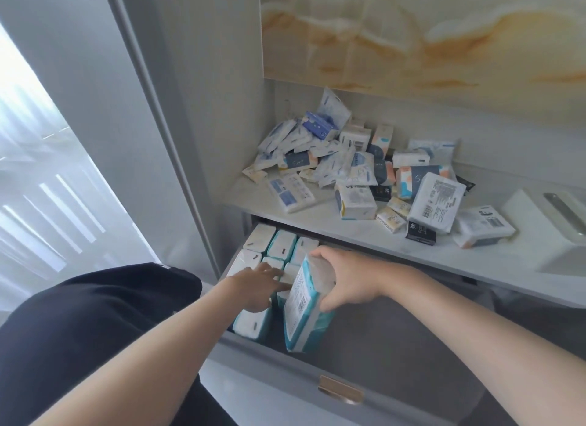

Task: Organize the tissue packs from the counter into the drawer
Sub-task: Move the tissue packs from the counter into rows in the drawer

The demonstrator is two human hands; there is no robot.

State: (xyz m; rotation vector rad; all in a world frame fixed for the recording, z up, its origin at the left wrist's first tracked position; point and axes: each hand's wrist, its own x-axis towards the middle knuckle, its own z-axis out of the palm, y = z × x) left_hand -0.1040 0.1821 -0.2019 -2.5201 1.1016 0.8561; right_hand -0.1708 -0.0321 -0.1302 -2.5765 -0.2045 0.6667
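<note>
Placement underway — my right hand (pixel 345 279) has its fingers curled round a teal tissue pack (pixel 306 311) in the drawer (pixel 396 340), my left hand (pixel 258 283) lays straight fingers on the stowed packs (pixel 280 243) — next I'd slot it beside them.

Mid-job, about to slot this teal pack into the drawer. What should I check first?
1. Grip: the right hand holds the teal pack round its top: ok.
2. The drawer is open, with bare floor right of the rows: ok.
3. The stored packs stand upright in rows: ok.
4. The left hand clear of the slot: not ok, its fingers lie on the stored packs.
5. Gap width beside the rows: cannot tell, the teal pack hides it.
6. The counter pile emptied: not ok, many packs remain.
</note>
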